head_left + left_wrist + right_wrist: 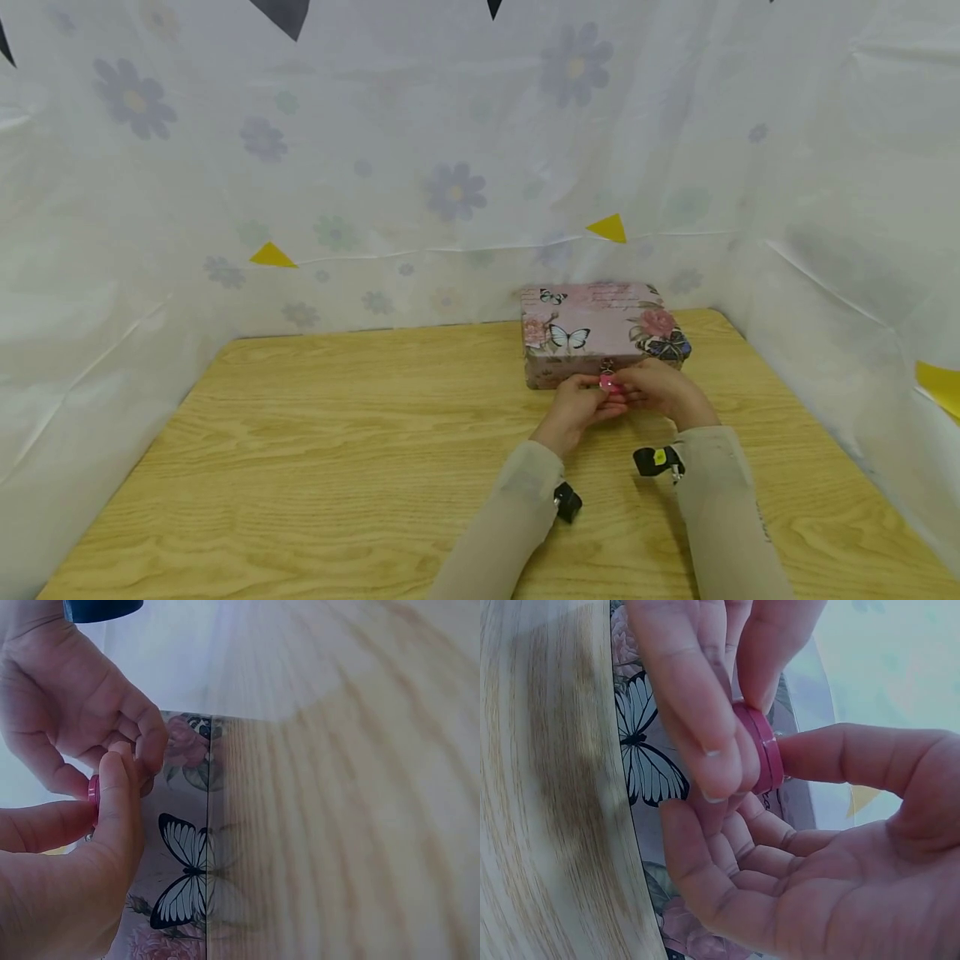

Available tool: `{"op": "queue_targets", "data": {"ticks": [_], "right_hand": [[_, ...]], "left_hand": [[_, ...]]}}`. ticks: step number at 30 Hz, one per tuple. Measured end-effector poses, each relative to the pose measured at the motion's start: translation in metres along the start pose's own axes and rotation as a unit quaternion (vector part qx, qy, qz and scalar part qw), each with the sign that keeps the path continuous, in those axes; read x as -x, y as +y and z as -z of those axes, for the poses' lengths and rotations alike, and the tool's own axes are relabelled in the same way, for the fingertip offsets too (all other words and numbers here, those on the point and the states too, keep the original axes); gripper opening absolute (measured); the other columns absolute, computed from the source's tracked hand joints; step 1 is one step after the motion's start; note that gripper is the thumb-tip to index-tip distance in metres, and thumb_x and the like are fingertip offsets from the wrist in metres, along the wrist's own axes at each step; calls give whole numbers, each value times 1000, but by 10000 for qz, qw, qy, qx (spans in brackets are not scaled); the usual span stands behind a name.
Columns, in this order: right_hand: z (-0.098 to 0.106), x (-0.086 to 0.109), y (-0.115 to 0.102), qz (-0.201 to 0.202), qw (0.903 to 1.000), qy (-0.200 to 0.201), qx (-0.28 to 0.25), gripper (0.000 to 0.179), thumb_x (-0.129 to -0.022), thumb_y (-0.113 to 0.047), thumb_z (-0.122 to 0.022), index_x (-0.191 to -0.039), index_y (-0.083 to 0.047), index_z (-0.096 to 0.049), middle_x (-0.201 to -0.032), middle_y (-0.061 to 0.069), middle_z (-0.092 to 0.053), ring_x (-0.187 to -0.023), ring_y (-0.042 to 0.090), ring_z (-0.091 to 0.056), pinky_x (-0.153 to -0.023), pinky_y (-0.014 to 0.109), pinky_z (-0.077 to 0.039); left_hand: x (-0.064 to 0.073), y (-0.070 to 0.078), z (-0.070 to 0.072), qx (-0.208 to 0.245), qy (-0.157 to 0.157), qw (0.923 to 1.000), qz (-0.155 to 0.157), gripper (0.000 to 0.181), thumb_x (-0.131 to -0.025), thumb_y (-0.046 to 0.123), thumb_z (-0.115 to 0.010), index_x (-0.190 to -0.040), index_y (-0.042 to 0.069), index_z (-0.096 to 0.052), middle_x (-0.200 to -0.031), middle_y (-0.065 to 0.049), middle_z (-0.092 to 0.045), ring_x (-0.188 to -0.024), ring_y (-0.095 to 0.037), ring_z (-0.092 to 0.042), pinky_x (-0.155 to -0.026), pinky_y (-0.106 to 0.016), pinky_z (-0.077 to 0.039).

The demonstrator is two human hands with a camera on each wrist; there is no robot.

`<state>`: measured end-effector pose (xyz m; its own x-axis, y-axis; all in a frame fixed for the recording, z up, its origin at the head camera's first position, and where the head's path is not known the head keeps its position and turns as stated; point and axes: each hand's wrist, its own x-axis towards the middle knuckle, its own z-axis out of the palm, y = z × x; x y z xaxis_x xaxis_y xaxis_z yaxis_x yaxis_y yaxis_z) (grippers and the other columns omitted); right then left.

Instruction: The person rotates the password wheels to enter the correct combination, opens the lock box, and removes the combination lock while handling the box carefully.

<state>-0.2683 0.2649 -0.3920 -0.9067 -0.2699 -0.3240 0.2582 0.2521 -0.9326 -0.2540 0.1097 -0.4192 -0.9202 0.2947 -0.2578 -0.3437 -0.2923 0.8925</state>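
A small pink padlock sits at the metal clasp on the front of a pink box with butterflies and roses. My left hand pinches it from the left between thumb and fingers. From the right, my right hand grips it too. In the right wrist view the right thumb presses one face of the padlock, and the other fingers curl underneath. The left fingers cover part of it there. The lid of the box is down.
The box stands at the back right of the wood-grain table, close to the flowered white back curtain. White sheeting hangs at the sides. Each sleeve carries a black wrist camera, such as the right one.
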Motion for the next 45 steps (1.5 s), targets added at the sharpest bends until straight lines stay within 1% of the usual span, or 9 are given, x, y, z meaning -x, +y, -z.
{"op": "queue_targets", "data": {"ticks": [4,7,13,20,28,31,37,41,45], "right_hand": [[1,0,0,78,9999,-124,-85,25,-93,-15,-57,-99,9,-64,-80,2,-68,-74,13,-65,-71,26,-56],[-6,6,-7,-47,10000,43,12,25,-95,-12,-52,-103,10,-62,-80,1,-67,-74,12,-64,-71,27,-56],[-8,4,-8,-177,9998,118,40,24,-98,-8,-46,-103,11,-60,-78,-1,-65,-72,11,-62,-70,26,-55],[-9,3,-9,-162,9998,126,-57,22,-96,-6,-48,-103,11,-60,-77,-1,-66,-71,10,-63,-70,26,-56],[-9,4,-9,-193,9996,179,-75,18,-95,-4,-47,-99,8,-60,-76,-2,-64,-71,10,-62,-69,25,-55],[-9,4,-8,-204,9996,182,-39,20,-96,-6,-47,-100,8,-60,-77,-1,-64,-72,10,-62,-70,25,-55],[-9,4,-8,-299,9992,280,35,21,-97,-10,-47,-95,4,-62,-76,-1,-64,-72,11,-62,-71,26,-55],[-9,4,-8,-323,9990,303,53,21,-97,-11,-47,-98,5,-62,-76,-1,-64,-72,11,-62,-71,26,-56],[-8,3,-7,-263,9992,291,52,24,-97,-9,-47,-104,10,-60,-76,-1,-66,-71,10,-64,-71,25,-56]], "left_hand": [[0,-1,1,-33,-8,10000,-15,21,-94,-8,-51,-116,-6,-51,-91,-26,-67,-86,-32,-69,-79,-37,-58],[-1,-1,0,-55,11,10000,-21,21,-94,-8,-51,-115,-6,-51,-90,-26,-67,-86,-32,-69,-79,-37,-58],[0,-1,0,-59,84,9999,-6,20,-94,-9,-51,-114,-6,-52,-89,-25,-67,-85,-32,-69,-78,-38,-58],[0,-2,0,-32,65,10000,-39,20,-94,-10,-50,-113,-7,-52,-88,-26,-67,-85,-32,-69,-79,-38,-58],[-2,-3,1,8,22,10000,-22,19,-94,-10,-50,-112,-6,-51,-89,-26,-67,-86,-32,-69,-80,-38,-58],[-2,-3,1,15,5,10000,-17,19,-95,-9,-50,-113,-6,-51,-89,-26,-67,-87,-32,-69,-80,-38,-58],[-2,-3,2,41,-64,10000,-12,19,-95,-10,-48,-114,-6,-50,-92,-27,-67,-89,-33,-68,-81,-37,-58],[-2,-2,2,33,-106,9999,-12,20,-95,-9,-49,-114,-6,-51,-93,-27,-67,-91,-34,-68,-81,-37,-58],[-2,-2,3,-7,-131,9999,-19,20,-95,-9,-50,-114,-6,-52,-93,-26,-67,-91,-34,-68,-80,-36,-58]]}}
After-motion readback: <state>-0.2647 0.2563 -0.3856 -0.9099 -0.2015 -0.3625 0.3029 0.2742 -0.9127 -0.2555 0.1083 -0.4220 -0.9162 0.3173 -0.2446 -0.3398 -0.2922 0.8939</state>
